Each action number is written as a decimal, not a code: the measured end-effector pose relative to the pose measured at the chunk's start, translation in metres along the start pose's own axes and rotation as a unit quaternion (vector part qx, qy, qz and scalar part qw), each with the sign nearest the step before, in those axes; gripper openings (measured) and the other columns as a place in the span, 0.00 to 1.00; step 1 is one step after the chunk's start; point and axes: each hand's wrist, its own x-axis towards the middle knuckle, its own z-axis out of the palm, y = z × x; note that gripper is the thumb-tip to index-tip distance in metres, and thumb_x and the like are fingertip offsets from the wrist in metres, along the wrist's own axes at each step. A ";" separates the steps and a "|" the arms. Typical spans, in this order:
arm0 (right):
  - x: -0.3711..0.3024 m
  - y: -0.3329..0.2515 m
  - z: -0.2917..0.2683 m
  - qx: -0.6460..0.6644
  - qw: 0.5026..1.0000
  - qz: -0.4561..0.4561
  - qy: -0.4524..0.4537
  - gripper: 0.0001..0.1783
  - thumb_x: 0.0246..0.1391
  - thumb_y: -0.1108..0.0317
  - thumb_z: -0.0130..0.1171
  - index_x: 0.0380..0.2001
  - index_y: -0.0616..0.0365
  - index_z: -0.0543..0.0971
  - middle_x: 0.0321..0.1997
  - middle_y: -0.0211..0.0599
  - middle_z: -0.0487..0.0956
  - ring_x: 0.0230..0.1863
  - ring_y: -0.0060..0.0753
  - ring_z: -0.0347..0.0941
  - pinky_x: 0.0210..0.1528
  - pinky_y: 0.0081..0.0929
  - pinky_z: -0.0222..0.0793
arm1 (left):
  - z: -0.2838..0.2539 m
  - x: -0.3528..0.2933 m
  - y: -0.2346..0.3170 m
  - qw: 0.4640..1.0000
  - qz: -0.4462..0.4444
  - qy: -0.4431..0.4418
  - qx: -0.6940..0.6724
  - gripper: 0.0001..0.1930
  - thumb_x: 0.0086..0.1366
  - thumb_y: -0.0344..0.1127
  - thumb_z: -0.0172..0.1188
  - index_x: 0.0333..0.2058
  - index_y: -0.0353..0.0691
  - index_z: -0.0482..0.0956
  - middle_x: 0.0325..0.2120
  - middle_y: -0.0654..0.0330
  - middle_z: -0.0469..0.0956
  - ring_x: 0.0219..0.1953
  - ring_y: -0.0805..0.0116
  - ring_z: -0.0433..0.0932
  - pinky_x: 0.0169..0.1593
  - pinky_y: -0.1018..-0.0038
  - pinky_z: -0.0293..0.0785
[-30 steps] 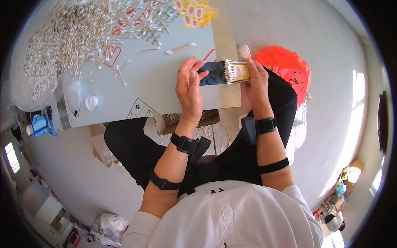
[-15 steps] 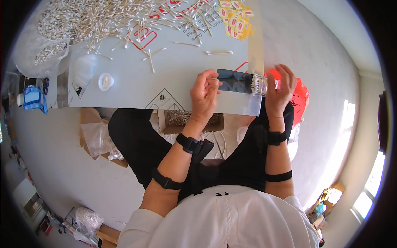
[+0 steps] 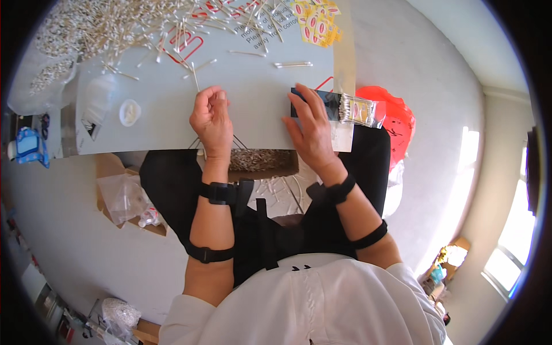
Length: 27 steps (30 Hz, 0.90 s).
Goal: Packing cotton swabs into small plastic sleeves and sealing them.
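An open carton, filled with loose swabs, sits below the near table edge. On the floor to its left, a cardboard box contains a clear plastic bag.

The left hand is over the near part of the table, wrist straight, fingers curled loosely upward. A single swab lies at its fingertips; contact or grip cannot be determined. The right hand is angled inward, palm down, fingers spread and released, above a dark strip; contact with the strip cannot be determined.

The swab pack is at the right end of the strip, its outer end projecting past the right table edge. It is a flat, transparent packet with a yellow label; a row of white swab tips faces left. A red bag is located beyond it.

A small round white dish stands at the left of the table. Farther back are a clear bag holding swabs, a large loose swab pile, and a cluster of yellow labels.
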 end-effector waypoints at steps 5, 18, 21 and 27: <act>-0.042 0.034 -0.044 -0.159 0.973 0.156 0.064 0.34 0.58 0.61 0.59 0.64 0.63 0.62 0.70 0.52 0.58 0.71 0.54 0.53 0.70 0.46 0.49 | -0.003 0.001 -0.007 0.999 0.022 -0.046 0.003 0.05 0.66 0.29 0.59 0.39 0.36 0.78 0.29 0.67 0.78 0.30 0.81 0.75 0.29 0.84 0.69; -0.054 0.065 -0.066 -0.182 0.958 0.211 -0.065 0.40 0.63 0.51 0.50 0.69 0.64 0.52 0.73 0.56 0.50 0.75 0.55 0.43 0.73 0.44 0.41 | 0.006 0.000 -0.009 0.996 0.075 -0.028 0.039 0.05 0.61 0.25 0.60 0.36 0.36 0.78 0.28 0.59 0.78 0.27 0.67 0.76 0.35 0.74 0.75; -0.053 0.066 -0.066 -0.180 0.959 0.209 -0.066 0.40 0.63 0.51 0.50 0.68 0.64 0.52 0.73 0.57 0.51 0.75 0.55 0.43 0.73 0.43 0.42 | 0.006 0.000 -0.010 0.996 0.076 -0.026 0.047 0.05 0.61 0.25 0.60 0.36 0.36 0.78 0.28 0.59 0.78 0.27 0.67 0.76 0.34 0.74 0.75; -0.047 0.061 -0.064 -0.249 0.950 0.182 -0.055 0.40 0.63 0.50 0.51 0.68 0.64 0.53 0.72 0.56 0.52 0.74 0.55 0.46 0.73 0.44 0.42 | 0.007 0.002 -0.005 0.995 0.079 -0.030 0.060 0.05 0.61 0.26 0.60 0.36 0.36 0.78 0.28 0.58 0.78 0.27 0.66 0.76 0.34 0.73 0.75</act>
